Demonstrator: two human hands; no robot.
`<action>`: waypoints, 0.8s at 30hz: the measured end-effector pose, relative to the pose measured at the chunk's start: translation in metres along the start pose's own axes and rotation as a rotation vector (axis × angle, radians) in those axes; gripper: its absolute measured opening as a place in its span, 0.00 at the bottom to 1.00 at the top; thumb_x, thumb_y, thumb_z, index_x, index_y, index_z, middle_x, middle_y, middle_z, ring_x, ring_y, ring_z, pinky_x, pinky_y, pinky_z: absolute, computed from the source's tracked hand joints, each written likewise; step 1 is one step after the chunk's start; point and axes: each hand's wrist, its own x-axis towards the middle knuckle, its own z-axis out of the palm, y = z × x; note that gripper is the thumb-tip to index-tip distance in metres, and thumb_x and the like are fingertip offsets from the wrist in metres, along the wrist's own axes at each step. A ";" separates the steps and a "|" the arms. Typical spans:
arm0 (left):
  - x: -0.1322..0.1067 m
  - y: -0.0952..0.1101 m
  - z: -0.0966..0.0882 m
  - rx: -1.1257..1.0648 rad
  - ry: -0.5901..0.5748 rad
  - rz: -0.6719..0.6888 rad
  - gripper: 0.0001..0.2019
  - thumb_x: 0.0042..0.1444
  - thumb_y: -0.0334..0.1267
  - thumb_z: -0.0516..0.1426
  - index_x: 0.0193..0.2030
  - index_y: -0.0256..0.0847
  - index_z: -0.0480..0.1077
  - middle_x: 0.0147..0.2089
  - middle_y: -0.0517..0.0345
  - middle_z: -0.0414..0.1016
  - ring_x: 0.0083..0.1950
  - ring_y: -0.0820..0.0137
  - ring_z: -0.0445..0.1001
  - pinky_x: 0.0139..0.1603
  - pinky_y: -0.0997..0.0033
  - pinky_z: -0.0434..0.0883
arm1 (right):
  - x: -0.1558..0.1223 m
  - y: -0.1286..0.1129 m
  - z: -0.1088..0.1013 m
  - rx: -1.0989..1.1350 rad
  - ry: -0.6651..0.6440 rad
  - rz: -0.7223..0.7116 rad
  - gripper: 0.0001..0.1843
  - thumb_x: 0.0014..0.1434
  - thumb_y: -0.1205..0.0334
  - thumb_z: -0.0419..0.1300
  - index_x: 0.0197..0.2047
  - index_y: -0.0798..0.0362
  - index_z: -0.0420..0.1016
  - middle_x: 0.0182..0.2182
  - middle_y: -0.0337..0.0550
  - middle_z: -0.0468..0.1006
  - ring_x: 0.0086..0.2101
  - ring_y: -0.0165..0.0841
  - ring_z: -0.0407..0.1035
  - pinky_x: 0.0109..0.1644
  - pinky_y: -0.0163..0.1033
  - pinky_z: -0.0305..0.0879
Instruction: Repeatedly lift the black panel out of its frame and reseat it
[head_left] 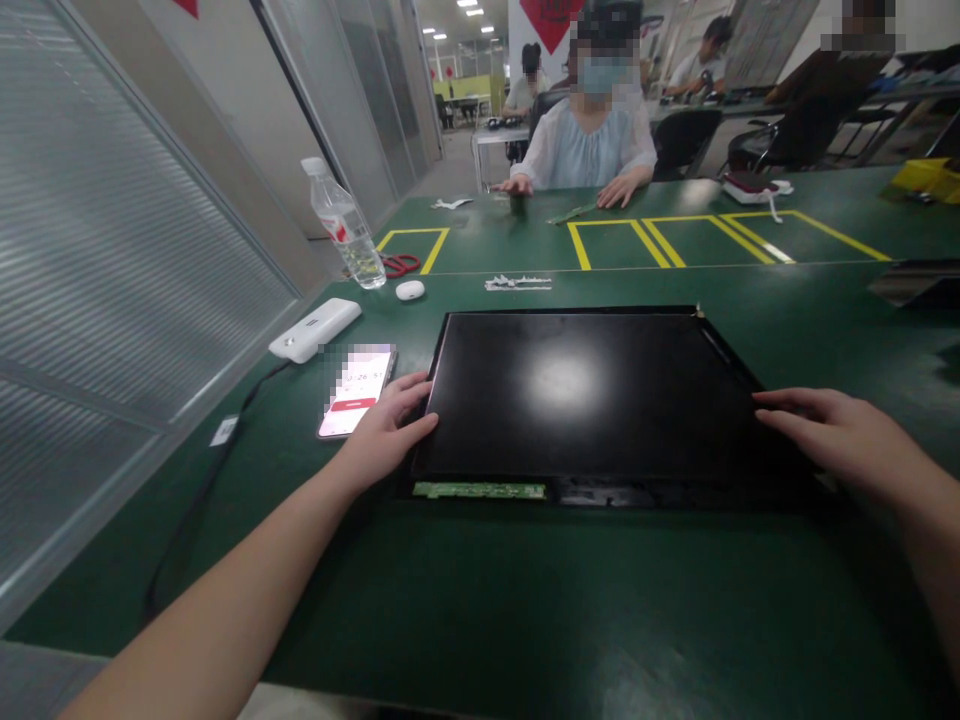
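Observation:
A black LCD panel (592,395) lies on the green table in front of me, with a round glare in its middle. Along its near edge runs a strip of green circuit board (480,491). At the panel's left edge my left hand (390,425) holds it, thumb on top and fingers at the side. My right hand (840,430) pinches the right edge, fingertips pressed close together. The undersides of both grips are hidden. Just left of my left hand lies a phone (352,400) with a lit timer screen.
Farther left are a white power bank (315,330) with a black cable, a water bottle (345,225), red-handled scissors (401,265) and a white earbud case (410,291). White scraps (517,284) lie beyond the panel. Across the table (525,590) sits a person in a mask (592,140).

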 end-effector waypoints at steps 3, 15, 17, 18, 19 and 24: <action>0.001 -0.002 0.000 0.080 0.001 0.027 0.28 0.60 0.49 0.62 0.65 0.41 0.76 0.76 0.40 0.61 0.77 0.46 0.59 0.75 0.44 0.60 | -0.001 -0.002 0.000 0.046 -0.001 0.045 0.25 0.40 0.46 0.59 0.39 0.49 0.82 0.33 0.49 0.82 0.38 0.48 0.75 0.42 0.50 0.69; 0.002 0.010 0.005 0.311 -0.016 0.028 0.25 0.63 0.43 0.57 0.65 0.40 0.75 0.75 0.41 0.61 0.77 0.44 0.58 0.76 0.40 0.57 | -0.001 0.004 0.003 0.205 0.025 0.142 0.23 0.39 0.57 0.59 0.41 0.48 0.83 0.36 0.46 0.83 0.37 0.44 0.75 0.46 0.50 0.71; 0.002 0.011 0.005 0.331 -0.011 0.045 0.24 0.63 0.42 0.56 0.65 0.41 0.75 0.74 0.41 0.61 0.76 0.44 0.59 0.76 0.38 0.57 | 0.001 0.006 0.003 0.189 0.011 0.129 0.24 0.39 0.58 0.59 0.43 0.48 0.82 0.34 0.46 0.82 0.35 0.44 0.75 0.42 0.49 0.71; 0.002 0.011 0.006 0.337 -0.010 0.055 0.24 0.63 0.42 0.56 0.64 0.42 0.75 0.74 0.42 0.61 0.76 0.44 0.59 0.75 0.38 0.57 | 0.002 0.007 0.003 0.168 0.007 0.110 0.24 0.40 0.58 0.59 0.43 0.48 0.82 0.33 0.46 0.82 0.34 0.44 0.75 0.41 0.49 0.70; 0.002 0.011 0.006 0.342 -0.012 0.063 0.23 0.64 0.42 0.56 0.64 0.41 0.75 0.74 0.41 0.61 0.75 0.43 0.60 0.75 0.37 0.57 | 0.002 0.008 0.003 0.145 0.007 0.093 0.24 0.40 0.58 0.60 0.43 0.48 0.83 0.31 0.46 0.81 0.34 0.44 0.75 0.40 0.49 0.70; 0.002 0.008 0.008 0.358 -0.014 0.091 0.23 0.64 0.42 0.55 0.64 0.42 0.74 0.73 0.42 0.60 0.74 0.45 0.61 0.76 0.38 0.56 | 0.005 0.010 0.001 0.085 -0.004 0.055 0.24 0.41 0.57 0.60 0.43 0.49 0.84 0.28 0.45 0.81 0.31 0.45 0.75 0.36 0.50 0.70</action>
